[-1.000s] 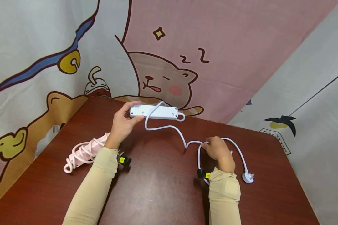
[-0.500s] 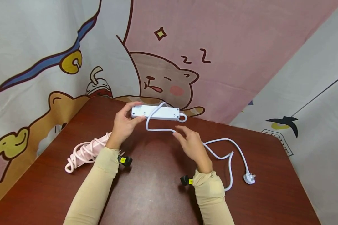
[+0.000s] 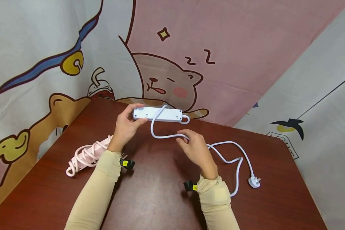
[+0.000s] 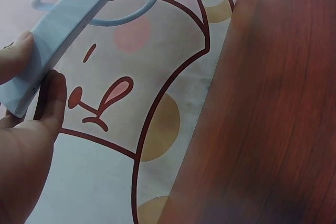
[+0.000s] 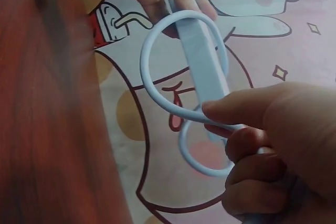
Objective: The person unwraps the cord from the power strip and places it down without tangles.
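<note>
**Left hand [image 3: 126, 126] grips a white power strip [image 3: 158, 114]; right hand [image 3: 196, 150] pinches its cord [image 3: 168, 137]**

The white power strip is held up near the far edge of the table [image 3: 152, 195], with its screw-dotted face towards the head camera. The left hand clasps it at one end, thumb along the lower edge and fingers over the upper; the rest of the strip reaches out to the right of that grip.

The cord leaves the end farthest from the left hand in a small loop, passes behind the strip, comes over its top edge and crosses the face, then hangs down and runs to the right hand. There it is caught between thumb and forefinger, with the other fingers curled in, as the right wrist view shows.

Beyond the right hand's grip, the cord spreads over the table in bends, one stretch curving to a white plug [image 3: 254, 182], another dropping beside the right sleeve [image 3: 217, 199].

Below and left of the left hand's grip lies a pink power strip [image 3: 87, 155] wound with its own pink cord [image 3: 70, 172], partly hidden by the left sleeve [image 3: 99, 187]. Behind both hands hangs a curtain [image 3: 235, 48] printed with cartoon animals.
</note>
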